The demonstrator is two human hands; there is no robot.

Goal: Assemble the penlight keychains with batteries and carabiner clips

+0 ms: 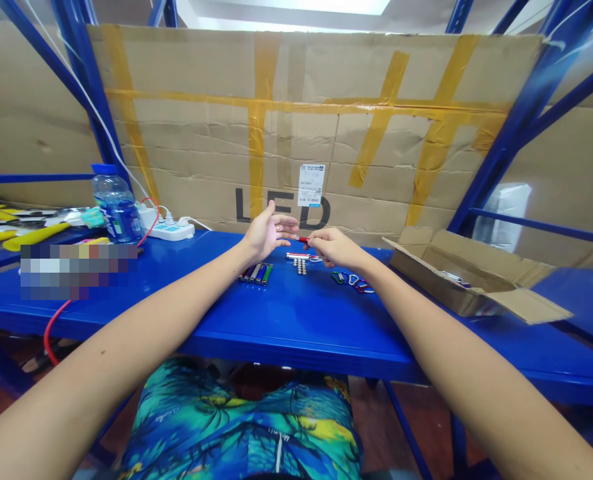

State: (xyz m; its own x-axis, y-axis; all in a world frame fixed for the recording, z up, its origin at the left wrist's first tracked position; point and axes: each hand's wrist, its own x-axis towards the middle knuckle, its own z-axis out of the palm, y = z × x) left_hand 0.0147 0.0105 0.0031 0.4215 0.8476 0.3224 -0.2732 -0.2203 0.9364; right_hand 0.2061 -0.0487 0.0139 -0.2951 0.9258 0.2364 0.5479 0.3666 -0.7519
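Over the blue table (296,313), my right hand (337,247) pinches one end of a small red tube (303,239), which points toward my other palm. My left hand (270,233) is open beside the tube's far end, palm turned inward and fingers stretched out; whether they touch the tube is hard to tell. Under my hands lie silver tubes (299,256) and several small round silver pieces (301,267) that look like button cells. A row of coloured metal tubes (257,274) rests below my left hand. Several coloured carabiners (351,280) lie near my right wrist.
An open cardboard box (446,273) stands at the right. On the left are a plastic bottle (116,207), a white power strip (169,230), a red cable (51,327) and yellow-handled tools (36,237). A large cardboard sheet (196,147) closes off the back between blue posts.
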